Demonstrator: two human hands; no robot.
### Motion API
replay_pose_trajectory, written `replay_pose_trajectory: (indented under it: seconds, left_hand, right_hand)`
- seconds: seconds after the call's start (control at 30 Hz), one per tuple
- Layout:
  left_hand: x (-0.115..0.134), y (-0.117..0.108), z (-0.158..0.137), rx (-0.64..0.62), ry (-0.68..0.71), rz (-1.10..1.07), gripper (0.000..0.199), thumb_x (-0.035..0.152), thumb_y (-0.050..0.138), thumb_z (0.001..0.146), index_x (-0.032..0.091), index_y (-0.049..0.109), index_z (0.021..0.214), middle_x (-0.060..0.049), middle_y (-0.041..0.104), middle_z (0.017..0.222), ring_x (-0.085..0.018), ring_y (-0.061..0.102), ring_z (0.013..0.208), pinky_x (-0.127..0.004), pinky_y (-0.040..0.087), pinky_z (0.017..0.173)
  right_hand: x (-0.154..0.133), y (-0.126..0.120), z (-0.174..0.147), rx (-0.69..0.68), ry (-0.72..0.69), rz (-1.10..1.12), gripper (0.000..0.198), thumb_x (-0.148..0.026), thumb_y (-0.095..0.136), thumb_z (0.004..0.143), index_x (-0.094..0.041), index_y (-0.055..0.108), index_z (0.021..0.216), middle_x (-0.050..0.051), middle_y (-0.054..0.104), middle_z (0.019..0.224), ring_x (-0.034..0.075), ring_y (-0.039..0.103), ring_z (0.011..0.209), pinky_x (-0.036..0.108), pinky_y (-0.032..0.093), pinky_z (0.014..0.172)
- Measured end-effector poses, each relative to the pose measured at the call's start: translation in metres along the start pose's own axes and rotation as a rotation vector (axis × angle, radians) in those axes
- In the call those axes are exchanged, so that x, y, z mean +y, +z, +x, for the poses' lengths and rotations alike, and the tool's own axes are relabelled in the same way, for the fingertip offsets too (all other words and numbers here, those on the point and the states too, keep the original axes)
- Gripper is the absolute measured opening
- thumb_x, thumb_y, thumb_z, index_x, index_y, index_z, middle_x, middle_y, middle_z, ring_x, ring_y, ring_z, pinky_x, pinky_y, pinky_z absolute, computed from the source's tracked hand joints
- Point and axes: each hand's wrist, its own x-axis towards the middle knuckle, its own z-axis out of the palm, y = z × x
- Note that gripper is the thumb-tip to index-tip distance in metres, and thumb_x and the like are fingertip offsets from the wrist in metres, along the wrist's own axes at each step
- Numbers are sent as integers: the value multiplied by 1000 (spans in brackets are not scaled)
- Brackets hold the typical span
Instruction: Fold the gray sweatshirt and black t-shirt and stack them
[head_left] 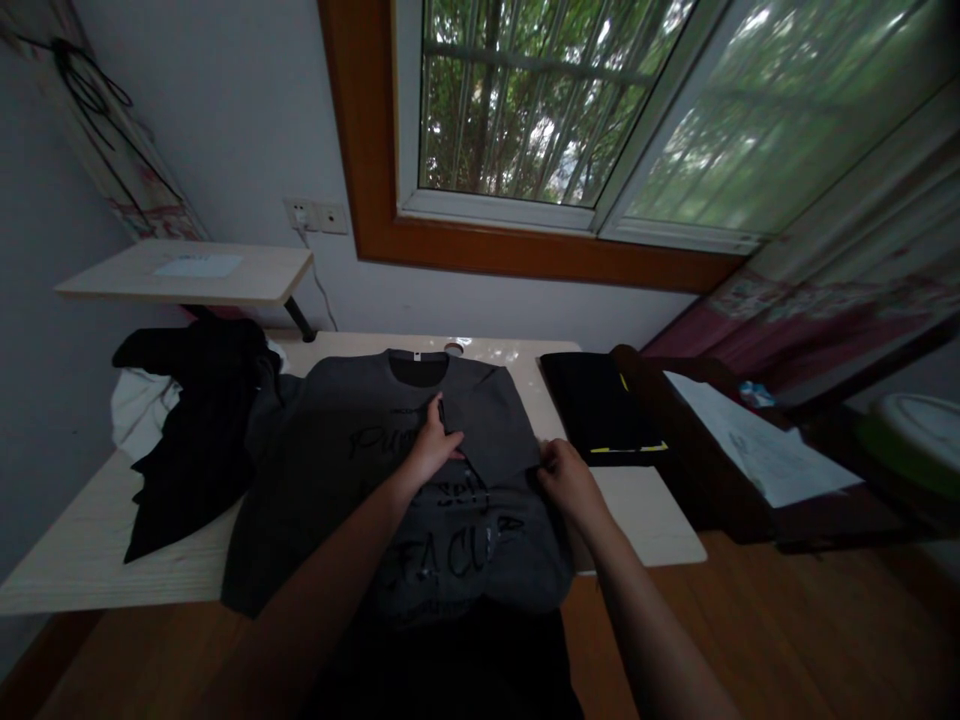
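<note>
Lying with its collar at the far side of the table (637,515), the gray shirt (450,520) has its long axis running far to near. A folded sleeve (495,420) lies between the hands. The left hand (429,448) meets its left edge, thumb and forefinger spread; their grip cannot be told. The right hand (568,478), nearer the shirt's right edge, appears to pinch cloth there.

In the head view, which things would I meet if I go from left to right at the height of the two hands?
Black cloth → left hand → right hand → black flat item → white sheet. The grey shirt overlaps both hands, so I leave it out.
</note>
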Motion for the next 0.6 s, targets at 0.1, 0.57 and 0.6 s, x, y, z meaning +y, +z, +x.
replay_pose_trajectory:
  seconds: [0.1,0.57,0.6]
  left_hand:
    - [2,-3,0,13,-61,43,103,20,69,81,34,4,160,-9,65,119,-14,71,71,-29,63,60]
    - [14,-27,16,150,115,334,65,17,60,85,27,44,148,2,63,90,-10,60,62,-24,57,62]
    - [15,-27,14,148,150,385,64,16,60,85,26,46,146,1,64,91,-12,61,66,-26,58,67]
  right_hand:
    - [-1,3,0,-54,-20,19,34,-17,57,75,-23,54,108,6,63,99,23,63,87,32,47,76]
    - [3,-14,13,-181,-223,-189,48,-14,59,76,-19,61,124,12,61,119,29,58,109,43,44,103]
    - [2,-16,17,-161,-241,-181,48,-15,58,78,-19,61,126,13,61,124,29,57,112,44,44,106]
